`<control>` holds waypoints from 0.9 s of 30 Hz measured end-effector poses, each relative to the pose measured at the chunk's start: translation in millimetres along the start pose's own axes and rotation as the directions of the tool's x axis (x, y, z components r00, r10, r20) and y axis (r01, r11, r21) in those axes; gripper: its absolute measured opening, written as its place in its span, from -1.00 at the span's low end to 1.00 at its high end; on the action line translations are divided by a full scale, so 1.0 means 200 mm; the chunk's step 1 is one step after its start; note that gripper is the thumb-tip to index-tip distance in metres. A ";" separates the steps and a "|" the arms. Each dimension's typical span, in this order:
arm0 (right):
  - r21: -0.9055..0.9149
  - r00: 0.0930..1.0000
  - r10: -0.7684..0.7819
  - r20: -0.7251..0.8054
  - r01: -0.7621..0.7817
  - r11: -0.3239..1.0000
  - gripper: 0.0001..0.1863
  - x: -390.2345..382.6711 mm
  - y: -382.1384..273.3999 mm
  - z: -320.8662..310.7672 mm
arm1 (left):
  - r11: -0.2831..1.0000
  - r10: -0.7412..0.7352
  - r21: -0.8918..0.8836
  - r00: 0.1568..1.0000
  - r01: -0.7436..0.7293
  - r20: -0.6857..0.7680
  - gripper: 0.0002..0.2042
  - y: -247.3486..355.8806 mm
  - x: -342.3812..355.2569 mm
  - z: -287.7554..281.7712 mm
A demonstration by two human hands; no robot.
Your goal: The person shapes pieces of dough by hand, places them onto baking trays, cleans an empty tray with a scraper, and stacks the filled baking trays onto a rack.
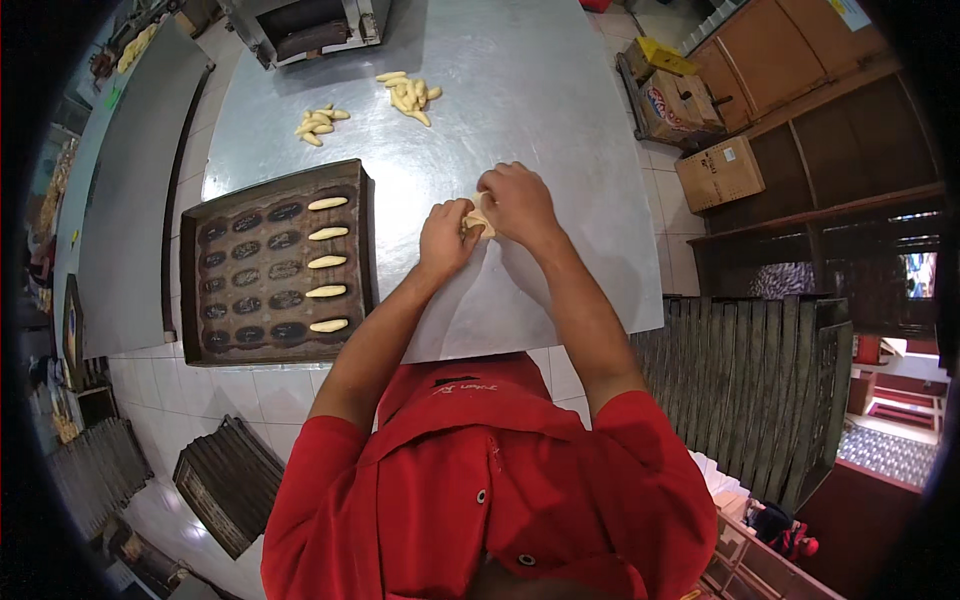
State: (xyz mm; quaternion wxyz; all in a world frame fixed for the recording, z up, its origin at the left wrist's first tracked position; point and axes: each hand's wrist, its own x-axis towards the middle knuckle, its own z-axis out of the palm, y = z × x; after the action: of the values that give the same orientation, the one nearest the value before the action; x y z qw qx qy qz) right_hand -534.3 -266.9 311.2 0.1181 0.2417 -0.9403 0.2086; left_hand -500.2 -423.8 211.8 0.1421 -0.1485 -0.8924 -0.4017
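My left hand (448,238) and my right hand (515,203) meet on the steel table (570,110), closed around a small pale piece of dough (481,222), partly hidden by the fingers. A dark baking tray (365,250) with oval hollows lies to the left; several shaped dough pieces (326,262) sit in its rightmost column. Two piles of small tapered dough pieces (318,128) (408,98) lie farther back on the table.
A metal machine (312,30) stands at the back of the table. Left is a second steel surface (135,200). Stacked trays (740,390) stand at lower right, more (225,485) at lower left. Cardboard boxes (720,175) and wooden cabinets (820,140) line the right.
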 end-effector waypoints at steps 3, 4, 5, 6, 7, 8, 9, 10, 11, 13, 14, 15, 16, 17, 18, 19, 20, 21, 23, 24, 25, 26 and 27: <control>0.406 0.960 0.193 -0.202 -0.097 0.909 -0.86 -0.20 0.11 -0.10 | 0.998 0.052 0.017 0.999 -0.052 0.000 -0.72 -0.01 -0.03 -0.02; 0.489 0.956 0.253 -0.149 -0.151 0.859 -0.83 -0.29 0.16 -0.14 | 0.991 0.125 0.052 0.992 -0.126 0.009 -0.75 -0.03 -0.04 -0.03; 0.565 0.947 0.307 -0.090 -0.205 0.799 -0.80 -0.39 0.23 -0.15 | 0.977 0.196 0.087 0.980 -0.197 0.022 -0.77 -0.04 -0.05 -0.03; 0.568 0.929 0.370 0.005 -0.307 0.763 -0.80 -0.51 0.32 -0.12 | 0.976 0.199 0.087 0.980 -0.200 0.023 -0.77 -0.05 -0.06 -0.03; 0.561 0.897 0.432 0.096 -0.407 0.721 -0.80 -0.61 0.40 -0.09 | 0.989 0.145 0.030 0.988 -0.144 -0.044 -0.79 -0.04 -0.06 -0.02; 0.564 0.897 0.432 0.096 -0.407 0.719 -0.80 -0.70 0.44 -0.08 | 0.996 0.079 -0.026 0.991 -0.083 -0.110 -0.81 -0.06 -0.07 -0.01; 0.344 0.924 0.355 0.140 -0.382 0.858 -0.80 -0.77 0.46 -0.09 | 0.982 -0.012 -0.188 0.983 -0.024 -0.185 -0.85 -0.13 -0.10 0.02; 0.105 0.934 0.299 0.198 -0.323 0.941 -0.79 -0.83 0.49 -0.09 | 0.754 -0.451 -0.570 0.888 0.328 -0.086 -0.88 -0.11 -0.11 0.03; 0.105 0.930 0.313 0.193 -0.337 0.936 -0.79 -0.84 0.51 -0.09 | 0.746 -0.460 -0.611 0.869 0.267 -0.183 -0.88 -0.08 -0.10 0.00; 0.178 0.931 0.365 0.024 -0.363 0.915 -0.77 -0.84 0.55 -0.07 | 0.772 -0.437 -0.602 0.859 0.205 -0.268 -0.88 -0.03 -0.12 -0.08; 0.182 0.929 0.369 0.023 -0.366 0.913 -0.77 -0.80 0.56 -0.06 | 0.804 -0.402 -0.558 0.878 0.204 -0.259 -0.88 -0.02 -0.14 -0.11; 0.187 0.926 0.377 0.001 -0.370 0.910 -0.70 -0.74 0.57 -0.04 | 0.889 -0.273 -0.432 0.932 0.151 -0.237 -0.88 -0.02 -0.16 -0.12; 0.193 0.924 0.382 -0.019 -0.372 0.908 -0.62 -0.69 0.56 -0.02 | 0.964 -0.137 -0.251 0.969 0.083 -0.205 -0.84 0.00 -0.14 -0.13; 0.199 0.925 0.379 -0.022 -0.368 0.908 -0.62 -0.65 0.54 0.03 | 0.995 0.031 -0.085 0.984 -0.046 -0.176 -0.83 0.01 -0.09 -0.11; 0.037 0.938 0.330 -0.105 -0.328 0.944 -0.55 -0.61 0.53 0.11 | 0.980 0.191 0.077 0.974 -0.182 -0.120 -0.83 0.03 -0.05 -0.08; -0.128 0.949 0.264 -0.174 -0.287 0.949 -0.47 -0.58 0.52 0.18 | 0.980 0.187 0.086 0.975 -0.177 -0.123 -0.83 0.01 -0.04 -0.06; -0.124 0.953 0.253 -0.168 -0.275 0.953 -0.47 -0.58 0.47 0.23 | 0.970 0.210 0.142 0.974 -0.198 -0.079 -0.84 0.01 -0.03 -0.03; -0.177 0.972 0.211 -0.104 -0.227 0.958 -0.42 -0.61 0.41 0.27 | 0.956 0.230 0.196 0.973 -0.220 -0.033 -0.86 0.00 -0.03 0.00; -0.226 0.986 0.162 -0.029 -0.164 0.960 -0.37 -0.71 0.31 0.28 | 0.980 -0.123 -0.166 0.990 0.111 -0.065 -0.87 0.03 -0.05 0.01; -0.171 0.988 0.151 0.020 -0.145 0.975 -0.40 -0.76 0.25 0.27 | 0.770 -0.441 -0.502 0.897 0.394 0.028 -0.88 0.02 -0.06 0.01; -0.118 0.987 0.142 0.068 -0.134 0.984 -0.43 -0.81 0.20 0.24 | 0.766 -0.449 -0.504 0.893 0.398 0.022 -0.88 0.00 -0.08 0.01; -0.115 0.989 0.130 0.076 -0.121 0.986 -0.43 -0.86 0.17 0.22 | 0.799 -0.387 -0.506 0.922 0.325 -0.019 -0.89 -0.05 -0.10 0.00; -0.035 0.983 0.159 0.091 -0.157 0.987 -0.46 -0.91 0.16 0.19 | 0.827 -0.322 -0.503 0.945 0.250 -0.061 -0.90 -0.09 -0.13 0.00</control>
State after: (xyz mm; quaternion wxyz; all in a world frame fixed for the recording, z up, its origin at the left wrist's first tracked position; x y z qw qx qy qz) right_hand -399.2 -185.5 208.7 0.0602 0.1743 -0.9637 0.1930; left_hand -482.5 -438.6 190.0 0.1017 -0.0148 -0.7611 -0.6404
